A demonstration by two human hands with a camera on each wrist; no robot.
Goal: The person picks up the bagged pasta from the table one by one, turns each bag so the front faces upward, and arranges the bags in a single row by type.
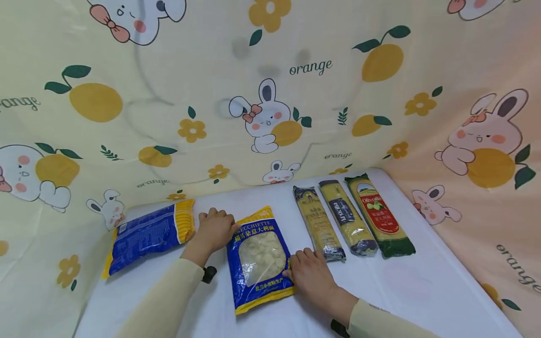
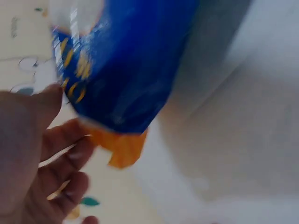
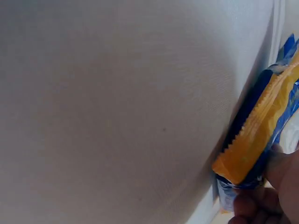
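Observation:
A blue and yellow bag of orecchiette pasta (image 1: 262, 258) with a clear window is between the two hands, its front turned up. The left hand (image 1: 216, 230) grips its upper left corner; in the left wrist view the thumb lies on the printed side of the bag (image 2: 126, 70) and curled fingers (image 2: 74, 154) are by the yellow end. At the lower right edge, the right hand (image 1: 310, 277) holds the bag (image 3: 252, 135), thumb on its front and fingers curled beneath, as the right wrist view shows.
Left of the hands lies another blue and yellow bag (image 1: 145, 237), back side up. To the right, three long pasta packs lie side by side: a gold one (image 1: 319, 223), one with a dark label (image 1: 347, 218) and a green and red one (image 1: 380, 216). A patterned curtain (image 1: 190, 84) rises behind the white table (image 1: 431, 291).

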